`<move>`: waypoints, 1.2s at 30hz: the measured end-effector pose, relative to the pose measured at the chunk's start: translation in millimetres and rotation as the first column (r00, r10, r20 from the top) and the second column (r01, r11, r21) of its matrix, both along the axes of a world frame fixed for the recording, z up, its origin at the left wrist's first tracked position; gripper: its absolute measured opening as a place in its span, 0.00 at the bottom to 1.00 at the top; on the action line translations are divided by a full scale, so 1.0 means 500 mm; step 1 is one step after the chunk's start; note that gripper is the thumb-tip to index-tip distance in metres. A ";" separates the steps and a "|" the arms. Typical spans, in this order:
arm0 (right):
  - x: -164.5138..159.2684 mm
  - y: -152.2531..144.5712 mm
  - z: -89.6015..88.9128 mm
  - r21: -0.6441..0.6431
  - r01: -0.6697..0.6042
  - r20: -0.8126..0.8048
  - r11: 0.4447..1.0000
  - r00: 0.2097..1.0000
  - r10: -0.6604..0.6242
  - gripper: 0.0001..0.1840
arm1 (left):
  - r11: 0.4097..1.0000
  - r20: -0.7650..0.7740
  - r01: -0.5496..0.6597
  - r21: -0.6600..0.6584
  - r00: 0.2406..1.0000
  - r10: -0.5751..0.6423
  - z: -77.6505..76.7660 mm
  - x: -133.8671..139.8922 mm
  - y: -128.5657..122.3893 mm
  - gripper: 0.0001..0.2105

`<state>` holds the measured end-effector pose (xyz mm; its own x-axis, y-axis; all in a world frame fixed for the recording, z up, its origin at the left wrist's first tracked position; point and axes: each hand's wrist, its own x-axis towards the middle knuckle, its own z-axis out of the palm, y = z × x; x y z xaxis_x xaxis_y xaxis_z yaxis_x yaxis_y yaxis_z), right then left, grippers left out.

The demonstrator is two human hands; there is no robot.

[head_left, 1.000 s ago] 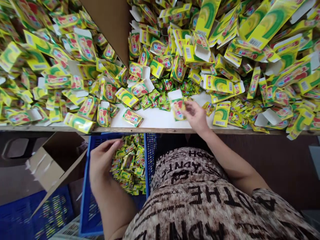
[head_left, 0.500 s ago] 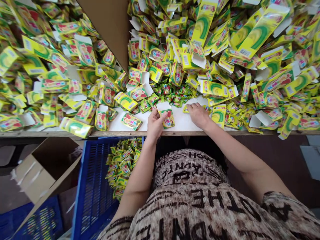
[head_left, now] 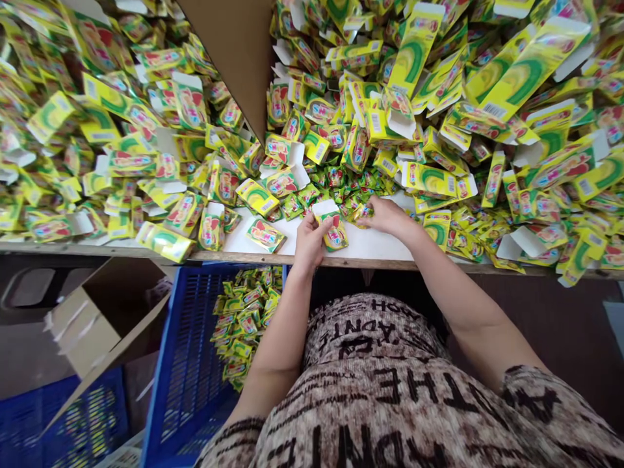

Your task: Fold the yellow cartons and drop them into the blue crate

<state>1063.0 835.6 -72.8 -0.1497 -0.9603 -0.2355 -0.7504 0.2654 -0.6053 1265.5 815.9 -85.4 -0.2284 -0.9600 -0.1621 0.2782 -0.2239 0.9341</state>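
My left hand (head_left: 312, 240) is closed on a small yellow-green carton (head_left: 334, 227) with watermelon pictures, held upright at the table edge. Its white top flap stands up. To the right, my right hand (head_left: 390, 218) reaches over the white tabletop (head_left: 383, 240) with bent fingers, pinching a small yellow packet (head_left: 363, 213); the grip is partly hidden. Just beyond the fingers is a heap of small green packets (head_left: 358, 185). Another carton (head_left: 266, 235) lies flat to the left of my left hand.
Piles of similar cartons (head_left: 429, 179) cover the table on both sides. A brown cardboard divider (head_left: 234, 58) juts in from the top. Below the edge stand a blue crate (head_left: 182, 338) holding filled-looking cartons (head_left: 244, 318) and an open cardboard box (head_left: 92, 325).
The view has shifted, so the table appears further right. My right hand has drawn closer to the carton and the green packets. My left hand keeps hold of the same carton.
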 end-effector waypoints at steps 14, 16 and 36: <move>0.064 -0.051 -0.055 -0.191 0.350 0.161 0.917 0.933 -0.322 0.21 | 0.996 -0.056 0.076 0.039 0.996 -0.074 -0.007 0.012 -0.012 0.23; 0.081 -0.058 -0.054 -0.186 0.350 0.105 0.918 0.936 -0.336 0.21 | 0.994 -0.042 0.109 0.017 0.993 -0.108 -0.003 0.011 -0.007 0.23; 0.012 0.114 0.067 -0.529 -0.254 -0.140 0.809 0.967 0.213 0.16 | 0.922 0.170 0.344 -0.178 0.934 -0.316 0.005 -0.039 0.064 0.15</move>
<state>1069.0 892.5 -39.2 0.0994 -0.9380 0.3322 -0.7935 -0.2762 -0.5423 1246.2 847.7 -83.0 -0.5272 -0.8494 -0.0248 0.0887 -0.0840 0.9925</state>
